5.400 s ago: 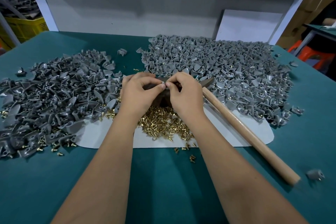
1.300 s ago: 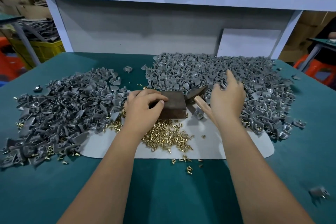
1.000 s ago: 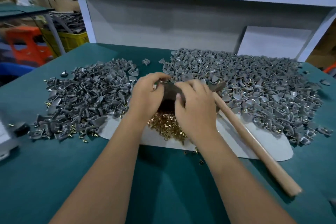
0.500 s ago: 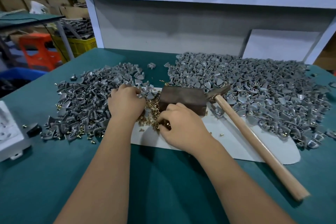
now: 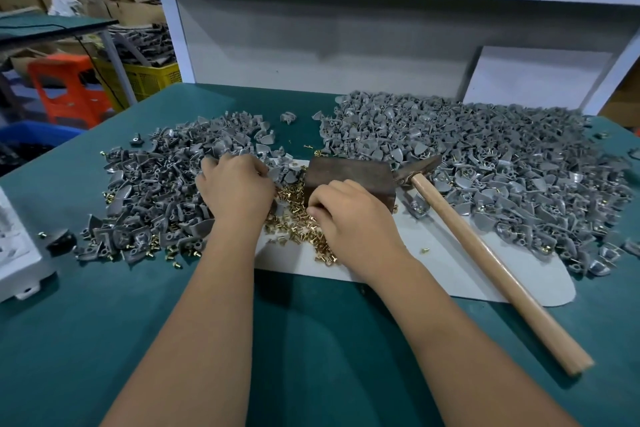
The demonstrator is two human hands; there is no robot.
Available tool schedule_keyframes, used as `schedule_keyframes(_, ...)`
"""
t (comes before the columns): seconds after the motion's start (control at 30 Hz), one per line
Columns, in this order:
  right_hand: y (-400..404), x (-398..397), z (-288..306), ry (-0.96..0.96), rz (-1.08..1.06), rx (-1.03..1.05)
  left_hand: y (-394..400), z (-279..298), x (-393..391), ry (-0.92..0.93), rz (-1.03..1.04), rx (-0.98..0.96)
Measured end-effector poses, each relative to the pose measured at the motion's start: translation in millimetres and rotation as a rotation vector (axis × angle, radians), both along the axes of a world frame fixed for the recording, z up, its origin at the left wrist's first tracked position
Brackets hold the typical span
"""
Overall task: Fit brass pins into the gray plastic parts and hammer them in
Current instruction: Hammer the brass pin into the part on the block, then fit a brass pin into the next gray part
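My left hand (image 5: 235,185) is at the right edge of the left heap of gray plastic parts (image 5: 156,191), fingers curled down around a part there; the fingertips are buried among the pieces. My right hand (image 5: 348,215) is on the pile of brass pins (image 5: 294,222), fingertips pinched together on pins just in front of the dark wooden block (image 5: 349,175). The hammer (image 5: 485,263) lies untouched to the right, its metal head beside the block and its wooden handle pointing toward me. A larger heap of gray parts (image 5: 485,159) fills the right side.
A white mat (image 5: 450,263) lies under the pins, block and hammer on the green table (image 5: 311,340). A white object (image 5: 17,253) is at the left edge. A gray back panel (image 5: 311,45) closes the far side. Loose pins are scattered around the left heap.
Over the last second both hands left the block: my left hand went left into the gray heap and my right hand dropped onto the brass pins. The hammer stayed put.
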State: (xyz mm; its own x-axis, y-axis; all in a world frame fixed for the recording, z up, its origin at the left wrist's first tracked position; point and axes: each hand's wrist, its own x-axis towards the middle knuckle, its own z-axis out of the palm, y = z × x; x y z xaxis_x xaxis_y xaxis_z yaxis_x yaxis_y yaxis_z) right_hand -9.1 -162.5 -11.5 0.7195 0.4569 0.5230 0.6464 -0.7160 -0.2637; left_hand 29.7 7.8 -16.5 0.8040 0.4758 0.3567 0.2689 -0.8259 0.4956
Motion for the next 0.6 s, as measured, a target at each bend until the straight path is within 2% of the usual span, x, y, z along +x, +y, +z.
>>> schedule_keyframes(0.23, -11, 7, 2, -0.047, -0.14, 0.174, -1, -2, 2, 0.003, -0.036, 0.005)
schedule_keyframes(0.33, -18, 11, 3, -0.026, -0.194, 0.245, -3, 0, 2, -0.102, -0.071, -0.028)
schedule_keyframes(0.47, -27, 17, 4, 0.013, -0.278, 0.352, -18, 8, 3, -0.383, -0.343, -0.168)
schedule_keyframes(0.6, -33, 23, 3, 0.104, -0.357, 0.497, -43, 5, 2, -0.443, -0.554, -0.116)
